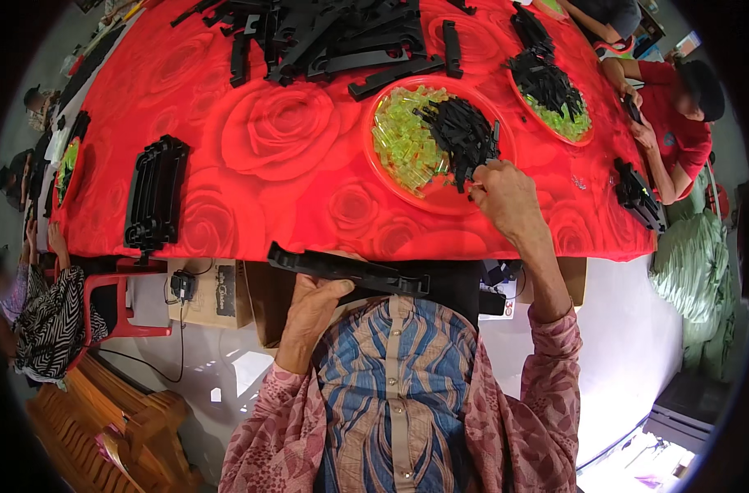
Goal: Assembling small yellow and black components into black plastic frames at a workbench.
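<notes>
My left hand grips a long black plastic bar with notched ends, held level in front of my body at the table's near edge. My right hand reaches to the near right rim of a red plate, its fingers pinched together by a heap of small black strips. Whether a strip is between those fingertips is hidden. On the plate's left half lies a pile of clear yellow-green pieces.
A big heap of black bars covers the far middle of the red tablecloth. Black bars lie stacked at left. Another filled plate sits at right, near a person in red. A red chair stands at left.
</notes>
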`<state>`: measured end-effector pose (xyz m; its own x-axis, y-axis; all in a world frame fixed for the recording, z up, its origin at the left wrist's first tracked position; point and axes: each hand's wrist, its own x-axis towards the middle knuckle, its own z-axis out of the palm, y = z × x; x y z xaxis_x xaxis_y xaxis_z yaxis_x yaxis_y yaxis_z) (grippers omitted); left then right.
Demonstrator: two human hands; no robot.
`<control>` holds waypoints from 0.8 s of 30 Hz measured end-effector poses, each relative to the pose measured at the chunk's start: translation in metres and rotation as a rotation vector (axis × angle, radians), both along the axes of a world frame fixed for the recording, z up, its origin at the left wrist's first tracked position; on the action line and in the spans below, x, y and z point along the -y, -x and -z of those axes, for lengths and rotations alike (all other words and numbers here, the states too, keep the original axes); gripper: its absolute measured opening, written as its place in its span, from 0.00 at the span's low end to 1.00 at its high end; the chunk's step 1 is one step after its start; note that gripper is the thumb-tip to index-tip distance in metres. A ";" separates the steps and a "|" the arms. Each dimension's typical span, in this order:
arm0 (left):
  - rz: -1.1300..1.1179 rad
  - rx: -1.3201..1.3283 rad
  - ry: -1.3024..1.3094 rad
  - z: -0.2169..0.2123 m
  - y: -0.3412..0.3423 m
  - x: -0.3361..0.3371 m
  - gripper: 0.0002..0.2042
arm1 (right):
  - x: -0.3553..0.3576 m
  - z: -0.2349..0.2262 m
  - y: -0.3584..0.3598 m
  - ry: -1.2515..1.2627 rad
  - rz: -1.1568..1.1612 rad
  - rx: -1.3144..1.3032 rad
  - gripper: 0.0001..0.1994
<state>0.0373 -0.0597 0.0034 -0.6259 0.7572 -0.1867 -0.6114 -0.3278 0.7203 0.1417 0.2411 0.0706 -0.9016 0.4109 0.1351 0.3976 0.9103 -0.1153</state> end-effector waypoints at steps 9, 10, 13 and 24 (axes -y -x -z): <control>0.059 -0.025 -0.025 0.015 -0.007 -0.005 0.17 | -0.003 0.015 0.012 -0.116 0.046 0.145 0.07; 0.073 -0.028 -0.032 0.015 -0.007 -0.005 0.17 | -0.003 0.014 0.011 -0.113 0.034 0.137 0.06; 0.075 -0.031 -0.036 0.013 -0.008 -0.007 0.16 | -0.007 0.014 0.012 -0.103 0.017 0.151 0.06; 0.056 -0.076 0.045 -0.001 0.005 -0.019 0.17 | -0.006 0.020 0.013 -0.104 0.036 0.145 0.06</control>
